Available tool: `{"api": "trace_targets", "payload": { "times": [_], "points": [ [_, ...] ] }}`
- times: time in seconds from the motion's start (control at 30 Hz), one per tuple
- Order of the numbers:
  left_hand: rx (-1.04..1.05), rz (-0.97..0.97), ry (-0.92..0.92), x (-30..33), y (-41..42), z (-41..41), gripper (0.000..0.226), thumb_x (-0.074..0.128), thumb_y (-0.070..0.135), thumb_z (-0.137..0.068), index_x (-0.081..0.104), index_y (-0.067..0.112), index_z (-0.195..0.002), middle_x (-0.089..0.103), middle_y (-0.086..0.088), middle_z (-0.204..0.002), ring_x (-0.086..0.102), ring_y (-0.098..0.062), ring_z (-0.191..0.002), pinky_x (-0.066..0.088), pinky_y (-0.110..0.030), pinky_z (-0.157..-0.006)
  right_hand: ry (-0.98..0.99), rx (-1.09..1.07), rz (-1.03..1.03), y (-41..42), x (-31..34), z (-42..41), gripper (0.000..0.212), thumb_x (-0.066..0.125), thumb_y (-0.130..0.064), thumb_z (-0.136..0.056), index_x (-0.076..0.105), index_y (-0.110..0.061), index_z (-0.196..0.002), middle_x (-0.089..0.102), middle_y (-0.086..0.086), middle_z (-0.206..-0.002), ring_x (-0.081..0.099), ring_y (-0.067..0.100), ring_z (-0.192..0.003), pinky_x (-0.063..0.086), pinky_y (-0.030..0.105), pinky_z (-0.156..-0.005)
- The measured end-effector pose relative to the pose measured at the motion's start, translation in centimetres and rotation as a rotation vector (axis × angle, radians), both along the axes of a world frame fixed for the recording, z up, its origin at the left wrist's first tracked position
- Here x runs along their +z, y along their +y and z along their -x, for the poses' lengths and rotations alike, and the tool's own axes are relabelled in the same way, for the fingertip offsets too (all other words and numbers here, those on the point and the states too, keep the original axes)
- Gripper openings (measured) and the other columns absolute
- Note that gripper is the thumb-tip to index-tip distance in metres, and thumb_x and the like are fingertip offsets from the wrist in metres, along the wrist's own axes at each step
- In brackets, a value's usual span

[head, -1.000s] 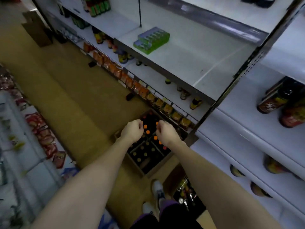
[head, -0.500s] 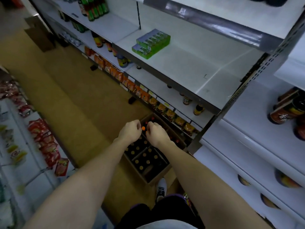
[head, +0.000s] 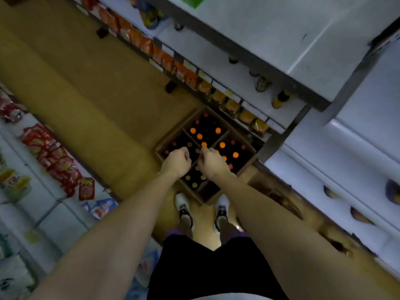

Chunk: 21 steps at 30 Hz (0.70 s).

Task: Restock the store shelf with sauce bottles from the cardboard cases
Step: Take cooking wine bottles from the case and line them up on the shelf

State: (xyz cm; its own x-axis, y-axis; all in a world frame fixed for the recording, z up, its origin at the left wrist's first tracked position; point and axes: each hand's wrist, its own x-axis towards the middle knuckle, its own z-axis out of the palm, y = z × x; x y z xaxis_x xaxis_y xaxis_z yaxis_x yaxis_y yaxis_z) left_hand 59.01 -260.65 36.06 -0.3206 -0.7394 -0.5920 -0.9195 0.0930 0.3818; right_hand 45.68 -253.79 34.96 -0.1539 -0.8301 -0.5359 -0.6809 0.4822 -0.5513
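We stand over the cardboard case on the floor w/ sauce bottles inside. Left hand & right hand hover above, fingers curled, holding nothing, prob. about to reach in.

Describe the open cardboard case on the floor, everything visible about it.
The cardboard case is brown, open-topped and sits on the tan floor against the bottom shelf, just ahead of the person's shoes. Cardboard dividers split it into four compartments holding dark bottles with orange, red and tan caps, standing upright. It lies turned diagonally in the view. Both hands are above it; whether they touch anything inside is unclear.
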Motion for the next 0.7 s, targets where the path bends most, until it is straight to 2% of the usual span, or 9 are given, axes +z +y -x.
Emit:
{"api": "trace_targets", "payload": {
  "times": [0.1, 0.23, 0.33, 0.4, 0.47, 0.57, 0.7],
  "points": [
    [0.004, -0.056, -0.017, -5.1, 0.5, -1.6, 0.005, 0.052, 0.018, -0.100, 0.055, 0.014, -0.097, 0.061, -0.005, -0.085, 0.062, -0.029, -0.080, 0.052, -0.044, -0.070, -0.022, -0.043, -0.051, 0.5, -4.3, -1.4, 0.023, 0.051, -0.020, -0.101, 0.052, -0.010, -0.121, 0.050, 0.013, -0.125, 0.056, 0.037, -0.106, 0.049, 0.043, -0.080],
    [0.041, -0.181, -0.034, -12.2, 1.5, -4.2, 0.003, 0.053, 0.017, -0.101, 0.052, 0.014, -0.100, 0.063, -0.011, -0.099, 0.060, -0.030, -0.089, 0.053, -0.043, -0.077, -0.015, -0.098, -0.149, 1.4, -10.9, -2.6, 0.044, 0.052, -0.019, -0.100, 0.046, -0.013, -0.143, 0.045, 0.013, -0.142, 0.053, 0.036, -0.118, 0.050, 0.041, -0.089],
    [0.079, -0.252, -0.036, -17.4, 2.1, -5.8, 0.008, 0.053, 0.013, -0.098, 0.049, 0.019, -0.098, 0.065, -0.012, -0.102, 0.062, -0.035, -0.095, 0.054, -0.043, -0.080, -0.016, -0.101, -0.224, 2.2, -16.4, -3.2, 0.037, 0.053, -0.017, -0.099, 0.051, -0.009, -0.136, 0.048, 0.015, -0.137, 0.054, 0.038, -0.117, 0.046, 0.038, -0.083],
    [0.090, -0.287, -0.044, -20.9, 2.5, -6.5, 0.010, 0.053, 0.012, -0.097, 0.048, 0.020, -0.099, 0.062, -0.009, -0.098, 0.063, -0.036, -0.097, 0.054, -0.043, -0.080, -0.014, -0.110, -0.277, 2.8, -20.1, -3.8, 0.037, 0.054, -0.016, -0.098, 0.052, -0.008, -0.133, 0.049, 0.017, -0.134, 0.055, 0.041, -0.115, 0.049, 0.041, -0.086],
    [0.089, -0.308, -0.035, -24.5, 2.9, -6.8, 0.011, 0.053, 0.013, -0.098, 0.052, 0.016, -0.109, 0.063, -0.008, -0.103, 0.063, -0.033, -0.100, 0.054, -0.042, -0.083, -0.012, -0.122, -0.321, 3.3, -24.0, -4.5, 0.041, 0.054, -0.016, -0.097, 0.050, -0.008, -0.137, 0.050, 0.018, -0.133, 0.056, 0.042, -0.114, 0.050, 0.043, -0.089],
    [0.094, -0.329, -0.041, -29.8, 3.7, -7.3, 0.027, 0.051, 0.014, -0.100, 0.053, 0.013, -0.128, 0.064, -0.010, -0.120, 0.060, -0.031, -0.109, 0.053, -0.043, -0.092, 0.001, -0.102, -0.382, 3.9, -29.6, -5.9, 0.044, 0.053, -0.018, -0.097, 0.048, -0.010, -0.140, 0.049, 0.018, -0.133, 0.056, 0.042, -0.114, 0.046, 0.040, -0.086],
    [0.103, -0.324, -0.054, -36.9, 4.7, -8.2, 0.034, 0.050, 0.011, -0.100, 0.052, 0.015, -0.134, 0.064, -0.012, -0.124, 0.058, -0.031, -0.115, 0.053, -0.043, -0.093, -0.041, -0.094, -0.422, 3.8, -36.8, -8.6, 0.041, 0.054, -0.019, -0.098, 0.046, -0.014, -0.138, 0.047, 0.018, -0.135, 0.057, 0.043, -0.110, 0.049, 0.042, -0.086]
  ]
}}
